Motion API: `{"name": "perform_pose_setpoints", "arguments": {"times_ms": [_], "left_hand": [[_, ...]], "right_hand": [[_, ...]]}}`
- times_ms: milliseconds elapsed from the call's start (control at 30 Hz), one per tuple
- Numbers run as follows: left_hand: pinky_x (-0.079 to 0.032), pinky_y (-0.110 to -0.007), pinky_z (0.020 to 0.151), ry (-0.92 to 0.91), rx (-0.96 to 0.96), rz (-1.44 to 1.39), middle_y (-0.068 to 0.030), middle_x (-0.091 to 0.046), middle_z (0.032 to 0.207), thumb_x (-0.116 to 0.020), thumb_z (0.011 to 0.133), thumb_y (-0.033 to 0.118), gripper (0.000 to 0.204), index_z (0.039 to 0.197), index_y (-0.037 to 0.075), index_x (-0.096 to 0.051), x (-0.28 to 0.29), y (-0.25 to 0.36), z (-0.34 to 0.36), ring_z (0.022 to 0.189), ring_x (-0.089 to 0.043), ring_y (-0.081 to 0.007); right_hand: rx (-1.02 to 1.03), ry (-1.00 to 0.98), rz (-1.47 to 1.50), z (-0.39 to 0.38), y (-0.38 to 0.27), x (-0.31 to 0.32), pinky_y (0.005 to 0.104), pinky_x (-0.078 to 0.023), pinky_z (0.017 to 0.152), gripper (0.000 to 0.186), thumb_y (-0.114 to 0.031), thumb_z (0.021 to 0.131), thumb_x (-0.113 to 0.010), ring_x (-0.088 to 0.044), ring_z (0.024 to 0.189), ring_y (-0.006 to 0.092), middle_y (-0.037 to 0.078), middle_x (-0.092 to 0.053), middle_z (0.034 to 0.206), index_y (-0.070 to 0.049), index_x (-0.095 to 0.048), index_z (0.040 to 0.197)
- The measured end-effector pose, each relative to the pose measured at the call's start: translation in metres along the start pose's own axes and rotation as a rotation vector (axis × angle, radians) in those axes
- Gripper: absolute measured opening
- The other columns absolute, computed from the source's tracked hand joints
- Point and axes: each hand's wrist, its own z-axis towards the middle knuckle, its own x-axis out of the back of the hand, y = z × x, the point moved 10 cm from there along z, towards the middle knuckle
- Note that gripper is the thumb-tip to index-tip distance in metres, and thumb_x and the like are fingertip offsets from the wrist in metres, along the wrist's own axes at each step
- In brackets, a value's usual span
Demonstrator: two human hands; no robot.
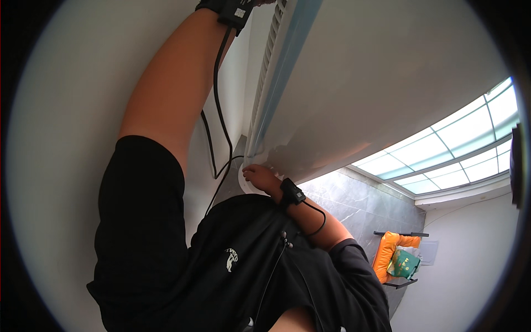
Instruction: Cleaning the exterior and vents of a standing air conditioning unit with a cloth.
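A tall, glossy white appliance [354,77] stands close in front of me. A pale blue strip [282,77] and a row of slats [265,66] run along its left edge. My left arm reaches far up beside that edge. Only a sliver of my left hand [266,1] shows at the top rim, above a black wrist device [235,14], and its fingers are out of the picture. Lower down, my right hand [261,177] is at the bottom end of the slatted edge with its fingers curled. Whatever they grip, if anything, is hidden.
A white wall [72,138] rises close on my left. Black cables [221,110] hang from my wrist devices. To the right are a grey marbled floor [354,205], a bright gridded window [459,133], and an orange-cushioned chair [385,257] bearing a green bag [406,264].
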Motion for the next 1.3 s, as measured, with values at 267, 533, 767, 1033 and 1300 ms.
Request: {"name": "perform_pose_setpoints", "arguments": {"times_ms": [267,533,767,1033,1300], "left_hand": [[-0.043,-0.03,0.048,-0.024,0.092,-0.041,-0.0047,-0.061,0.077,-0.048,0.1,0.013,0.019,0.116,0.012,-0.059,0.002,-0.037,0.005,0.054,-0.051,-0.0134],[-0.05,-0.033,0.076,0.137,-0.534,0.361,-0.0095,-0.068,0.095,-0.056,0.098,0.01,0.022,0.119,0.009,-0.059,-0.025,-0.052,-0.002,0.084,-0.063,-0.0213],[-0.051,-0.032,0.076,0.199,-0.526,0.21,-0.0078,-0.071,0.093,-0.067,0.091,0.033,0.03,0.107,0.007,-0.069,-0.013,-0.095,-0.013,0.084,-0.066,-0.0184],[-0.05,-0.037,0.091,0.178,-0.263,0.382,-0.0126,-0.071,0.111,-0.066,0.086,0.024,0.031,0.116,0.017,-0.07,0.004,-0.161,-0.013,0.104,-0.066,-0.0304],[-0.05,-0.035,0.09,0.138,-0.12,0.262,-0.0138,-0.069,0.114,-0.059,0.091,0.021,0.031,0.118,0.009,-0.067,0.012,-0.215,-0.064,0.102,-0.066,-0.0278]], "right_hand": [[-0.01,-0.007,0.057,-0.011,-0.007,0.003,0.0329,-0.051,0.087,0.035,-0.021,0.093,-0.056,-0.066,0.094,0.0203,0.013,-0.069,0.102,0.004,-0.064,0.116],[-0.002,0.038,0.143,-0.023,-0.008,0.012,0.0359,-0.051,0.082,0.037,-0.026,0.091,-0.057,-0.066,0.088,0.0228,0.013,-0.07,0.096,0.003,-0.066,0.113],[-0.098,-0.021,0.16,-0.026,0.001,0.005,0.0329,-0.051,0.083,0.033,-0.025,0.094,-0.057,-0.065,0.095,0.021,0.012,-0.069,0.103,0.003,-0.064,0.111],[-0.239,-0.108,0.209,-0.035,0.027,0.001,0.0347,-0.049,0.088,0.038,-0.026,0.098,-0.052,-0.063,0.104,0.0223,0.012,-0.065,0.116,0.001,-0.058,0.123],[-0.341,-0.138,0.278,-0.055,0.035,0.0,0.036,-0.047,0.093,0.041,-0.026,0.1,-0.049,-0.061,0.11,0.0239,0.014,-0.063,0.12,0.002,-0.055,0.129]]}}
